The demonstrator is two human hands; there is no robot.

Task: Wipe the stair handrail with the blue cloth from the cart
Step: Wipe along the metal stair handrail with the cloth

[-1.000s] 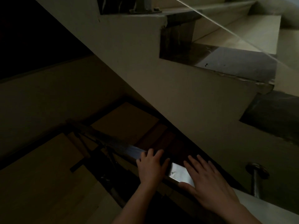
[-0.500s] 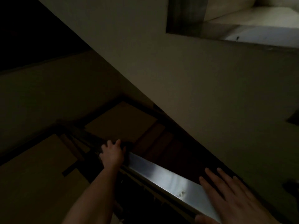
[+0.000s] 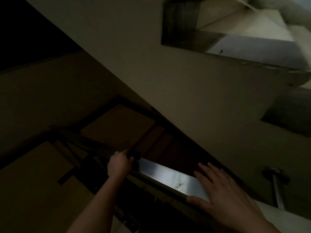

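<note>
Left hand (image 3: pixel 119 163), blue cloth (image 3: pixel 134 155) farther down handrail (image 3: pixel 168 176)

Left hand (image 3: pixel 118 165) on handrail (image 3: pixel 168 179), far end, cloth (image 3: pixel 134 155) under its fingers. Right hand (image 3: pixel 223 190) on handrail, near end. Post (image 3: pixel 277 189) right of handrail.

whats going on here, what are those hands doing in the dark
A person appears to be wiping a metal stair handrail in a dim stairwell. Their left hand is curled over the rail farther from the camera, holding a dark blue cloth against it. The right hand lies flat on the rail nearer the camera, fingers spread, holding nothing. A small mark shows on the shiny stretch between the hands.
</note>
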